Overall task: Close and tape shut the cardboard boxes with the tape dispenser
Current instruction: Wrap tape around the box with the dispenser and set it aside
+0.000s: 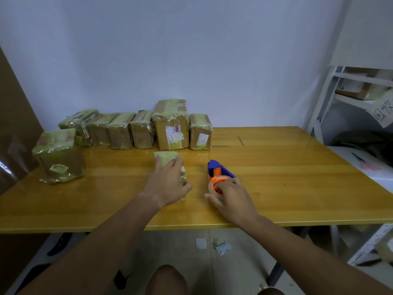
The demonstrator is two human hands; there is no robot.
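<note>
The left hand [168,184] lies on top of a small box [170,160] in the middle of the table [276,188]. Its fingers bend down over the box and hold it, and the thumb sticks out at the near right corner. Most of the box is hidden under the hand; only its far end and right side show.

Just to the right, the right hand [230,198] holds the tape dispenser [219,174]. The fingers curl round the tape roll [212,188] at the near end, and the thumb points left. The dispenser rests on the table, with its blue nose pointing away from the person. A bare strip of table lies between the small box and the dispenser, so they do not touch.

At the back, a row of taped boxes [136,130] stands along the wall [191,50]. One of them, the tall box [172,124], has white labels on it. Another big box [59,156] sits alone near the left edge. Nothing stands between the hands and these boxes.

The boxes are brown cardboard wrapped in shiny, crinkly, yellowish tape. The table is smooth, glossy yellow wood. The dispenser is blue and orange plastic. A white metal shelf [331,92] stands at the right, and paper scraps [212,245] lie on the floor
</note>
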